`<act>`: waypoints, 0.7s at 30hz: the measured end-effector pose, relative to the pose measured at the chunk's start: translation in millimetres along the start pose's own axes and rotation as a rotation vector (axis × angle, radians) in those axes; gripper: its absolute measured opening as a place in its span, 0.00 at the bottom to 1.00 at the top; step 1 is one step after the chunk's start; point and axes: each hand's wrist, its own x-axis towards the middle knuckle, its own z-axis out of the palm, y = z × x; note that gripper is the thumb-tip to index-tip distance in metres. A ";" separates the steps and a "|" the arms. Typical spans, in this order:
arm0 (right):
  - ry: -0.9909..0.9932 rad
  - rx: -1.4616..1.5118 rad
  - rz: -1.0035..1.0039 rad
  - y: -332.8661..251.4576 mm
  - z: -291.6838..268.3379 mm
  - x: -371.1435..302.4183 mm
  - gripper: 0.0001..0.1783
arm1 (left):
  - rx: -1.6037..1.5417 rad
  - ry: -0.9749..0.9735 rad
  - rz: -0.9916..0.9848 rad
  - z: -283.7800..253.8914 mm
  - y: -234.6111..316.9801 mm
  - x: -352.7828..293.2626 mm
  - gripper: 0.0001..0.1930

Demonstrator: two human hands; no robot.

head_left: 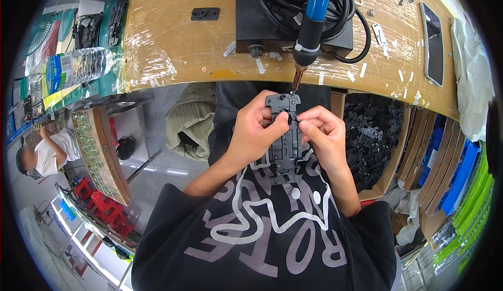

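A long black plastic part point(287, 147) with small holes and clips lies upright in front of my chest, below the table edge. My left hand point(255, 128) is closed round its upper left side, thumb lying across the front. At its upper right edge my right hand point(325, 134) is closed in a pinch, thumb and forefinger together, the other fingers curled. Whatever sits between those fingertips is too small to make out. Just above the part's top end points the copper-coloured tip of a blue-handled tool point(299, 68), close to a small screw-like piece.
Black cable coils lie on a black box point(251, 29) on the table. A flat black plate point(205, 14) and a phone point(433, 44) lie there too. Right of me stands a carton point(390, 178) of small black parts. A water bottle point(78, 68) lies left; a person point(50, 149) sits farther off.
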 end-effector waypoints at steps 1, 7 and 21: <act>0.003 -0.002 -0.002 0.5 -0.1 0.1 0.06 | 0.007 0.005 0.002 0.3 -0.3 0.5 0.09; 0.008 -0.003 0.003 0.7 -0.2 0.9 0.06 | 0.030 0.042 0.004 2.9 0.3 1.8 0.08; 0.025 0.000 -0.011 -1.1 2.5 1.4 0.07 | 0.037 0.053 0.006 2.9 0.1 2.4 0.09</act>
